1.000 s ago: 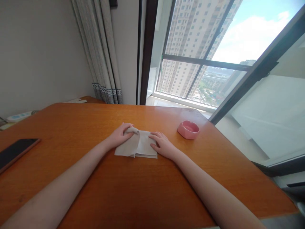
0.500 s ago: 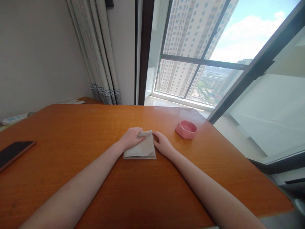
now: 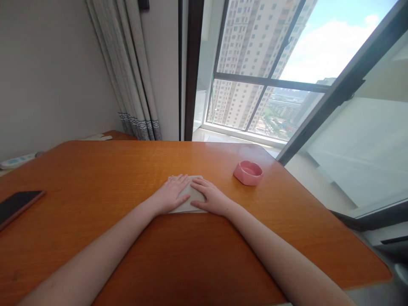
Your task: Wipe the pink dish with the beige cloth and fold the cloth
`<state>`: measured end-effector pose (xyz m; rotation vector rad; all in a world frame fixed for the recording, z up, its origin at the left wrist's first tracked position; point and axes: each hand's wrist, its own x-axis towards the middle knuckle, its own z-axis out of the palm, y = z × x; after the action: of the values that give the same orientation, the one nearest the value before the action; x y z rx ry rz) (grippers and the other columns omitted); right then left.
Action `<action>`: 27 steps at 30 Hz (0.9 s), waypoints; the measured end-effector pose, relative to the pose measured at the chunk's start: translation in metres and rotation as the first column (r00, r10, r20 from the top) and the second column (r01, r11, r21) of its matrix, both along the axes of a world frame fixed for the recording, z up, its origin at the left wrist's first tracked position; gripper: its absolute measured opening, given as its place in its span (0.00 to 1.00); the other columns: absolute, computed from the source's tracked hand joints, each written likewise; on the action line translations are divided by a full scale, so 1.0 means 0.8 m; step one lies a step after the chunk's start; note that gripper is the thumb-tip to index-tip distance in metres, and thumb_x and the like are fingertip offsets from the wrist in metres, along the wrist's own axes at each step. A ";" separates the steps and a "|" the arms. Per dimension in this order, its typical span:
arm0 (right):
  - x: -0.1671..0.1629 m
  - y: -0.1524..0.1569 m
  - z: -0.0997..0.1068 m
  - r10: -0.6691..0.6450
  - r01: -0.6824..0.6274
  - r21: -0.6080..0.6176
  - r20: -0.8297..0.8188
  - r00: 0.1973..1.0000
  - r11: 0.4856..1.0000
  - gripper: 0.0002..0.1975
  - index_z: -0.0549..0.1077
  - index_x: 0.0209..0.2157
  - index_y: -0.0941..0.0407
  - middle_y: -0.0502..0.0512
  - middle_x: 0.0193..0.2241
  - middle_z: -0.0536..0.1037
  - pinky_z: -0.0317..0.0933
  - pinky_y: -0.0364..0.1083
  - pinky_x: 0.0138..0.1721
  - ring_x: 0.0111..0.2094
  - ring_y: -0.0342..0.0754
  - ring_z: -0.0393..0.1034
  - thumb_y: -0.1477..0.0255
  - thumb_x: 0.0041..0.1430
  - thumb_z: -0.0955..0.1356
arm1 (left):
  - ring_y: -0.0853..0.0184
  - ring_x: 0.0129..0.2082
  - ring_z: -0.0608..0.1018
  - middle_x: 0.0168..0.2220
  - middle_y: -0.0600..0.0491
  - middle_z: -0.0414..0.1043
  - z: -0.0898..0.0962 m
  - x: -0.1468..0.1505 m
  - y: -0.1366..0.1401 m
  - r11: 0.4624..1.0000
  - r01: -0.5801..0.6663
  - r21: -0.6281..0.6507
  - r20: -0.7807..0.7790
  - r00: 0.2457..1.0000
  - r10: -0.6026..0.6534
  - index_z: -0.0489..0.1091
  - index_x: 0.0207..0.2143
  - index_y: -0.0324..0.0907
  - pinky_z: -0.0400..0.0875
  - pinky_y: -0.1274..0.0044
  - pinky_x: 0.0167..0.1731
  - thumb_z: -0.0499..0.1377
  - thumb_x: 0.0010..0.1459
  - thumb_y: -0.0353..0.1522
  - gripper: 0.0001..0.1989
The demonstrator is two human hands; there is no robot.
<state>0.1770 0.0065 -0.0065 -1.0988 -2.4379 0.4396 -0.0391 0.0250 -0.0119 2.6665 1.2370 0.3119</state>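
A folded pale grey cloth (image 3: 195,193) lies flat on the wooden table in front of me. My left hand (image 3: 170,194) rests palm down on its left part, fingers spread and pointing away from me. Over its right part lies my right hand (image 3: 210,196), also flat, with the fingers apart and reaching left. The fingertips of both hands come close together near the cloth's middle. Much of the cloth is covered by the hands, so its side edges are mostly hidden.
A pink ceramic bowl-like ashtray (image 3: 248,172) stands on the table (image 3: 191,259) to the right. At the left edge lies a dark phone (image 3: 17,205). Behind the table are a curtain (image 3: 127,76) and a large window (image 3: 270,80). A white power strip (image 3: 19,160) shows at far left.
Both hands have let go of the cloth's far edge, which they were holding, and now lie spread on top of it. The cloth's raised far edge has been laid down flat.
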 end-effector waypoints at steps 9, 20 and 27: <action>0.017 -0.025 0.030 -0.122 0.145 -0.164 0.143 0.982 0.976 0.27 0.67 0.47 0.56 0.61 0.55 0.64 0.56 0.53 0.55 0.54 0.55 0.61 0.63 0.45 0.73 | 0.60 0.63 0.55 0.63 0.45 0.53 -0.008 -0.019 0.021 0.989 -0.146 -0.035 0.145 0.978 0.149 0.60 0.57 0.40 0.49 0.64 0.61 0.40 0.62 0.46 0.29; 0.215 -0.119 0.042 -0.359 0.513 -0.295 0.445 0.821 0.806 0.25 0.66 0.48 0.55 0.61 0.62 0.56 0.51 0.52 0.60 0.62 0.56 0.51 0.74 0.44 0.65 | 0.58 0.63 0.55 0.63 0.47 0.54 -0.005 -0.013 0.013 0.995 -0.103 -0.010 0.069 0.992 0.103 0.60 0.57 0.42 0.47 0.61 0.61 0.46 0.60 0.43 0.26; 0.263 -0.117 0.052 -0.470 0.595 -0.160 0.467 0.749 0.788 0.23 0.70 0.45 0.55 0.61 0.61 0.58 0.51 0.58 0.59 0.61 0.60 0.52 0.75 0.43 0.64 | 0.56 0.63 0.56 0.62 0.45 0.55 -0.007 -0.013 0.015 0.994 -0.112 -0.019 0.094 0.989 0.113 0.61 0.56 0.41 0.46 0.59 0.61 0.47 0.60 0.42 0.25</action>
<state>0.3873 -0.0874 0.0348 -2.1450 -2.2475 0.4263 -0.0493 0.0367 -0.0172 2.5433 1.3571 0.4395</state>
